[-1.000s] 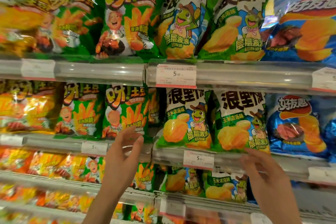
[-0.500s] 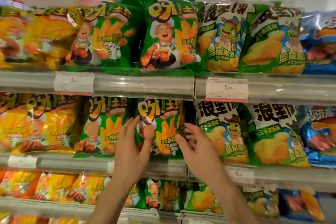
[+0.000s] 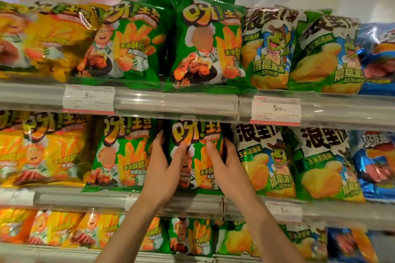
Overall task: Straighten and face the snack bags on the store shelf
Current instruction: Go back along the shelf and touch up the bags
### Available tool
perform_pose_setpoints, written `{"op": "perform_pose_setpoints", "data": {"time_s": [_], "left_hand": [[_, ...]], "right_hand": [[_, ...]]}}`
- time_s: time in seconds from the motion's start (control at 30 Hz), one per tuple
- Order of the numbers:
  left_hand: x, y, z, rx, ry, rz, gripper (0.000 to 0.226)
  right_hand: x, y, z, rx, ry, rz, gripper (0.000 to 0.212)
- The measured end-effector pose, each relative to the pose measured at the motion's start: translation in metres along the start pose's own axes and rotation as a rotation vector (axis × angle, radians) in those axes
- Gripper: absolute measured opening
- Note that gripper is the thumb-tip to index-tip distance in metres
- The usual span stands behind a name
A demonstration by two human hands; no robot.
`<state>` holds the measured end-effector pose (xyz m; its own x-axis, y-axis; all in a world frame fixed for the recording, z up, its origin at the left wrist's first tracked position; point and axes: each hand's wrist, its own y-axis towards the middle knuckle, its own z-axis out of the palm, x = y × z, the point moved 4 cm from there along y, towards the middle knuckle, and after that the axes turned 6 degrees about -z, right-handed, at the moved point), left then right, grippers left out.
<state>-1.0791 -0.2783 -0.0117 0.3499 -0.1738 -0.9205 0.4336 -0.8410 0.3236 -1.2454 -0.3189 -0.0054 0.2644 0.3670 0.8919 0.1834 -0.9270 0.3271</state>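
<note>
Green fry bag [image 3: 195, 156] on the middle shelf [image 3: 89, 199] — now both my hands hold it.
My right hand [image 3: 226, 168] has come across from the corn bags [image 3: 264, 160]; with my left hand [image 3: 164, 168], fingers curled round its edges, I can square it.

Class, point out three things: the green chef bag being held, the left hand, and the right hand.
green chef bag [image 3: 197, 134], head view, its logo.
left hand [image 3: 163, 174], head view, back of hand.
right hand [image 3: 227, 172], head view, back of hand.

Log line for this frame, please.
stage: facing bag | left hand: grips green fries bag left edge | right hand: grips right edge | shelf: middle
</note>
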Motion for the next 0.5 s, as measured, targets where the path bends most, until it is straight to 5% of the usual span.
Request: {"op": "perform_pose_setpoints", "data": {"time_s": [0.17, 0.5], "left_hand": [[-0.007, 0.020, 0.010, 0.073, -0.045, -0.122, 0.076], [0.000, 0.025, 0.015, 0.063, -0.025, -0.156, 0.088]], "right_hand": [[0.005, 0.020, 0.009, -0.012, 0.000, 0.050, 0.082], [0.002, 0.024, 0.011, -0.057, -0.051, 0.054, 0.075]]}}
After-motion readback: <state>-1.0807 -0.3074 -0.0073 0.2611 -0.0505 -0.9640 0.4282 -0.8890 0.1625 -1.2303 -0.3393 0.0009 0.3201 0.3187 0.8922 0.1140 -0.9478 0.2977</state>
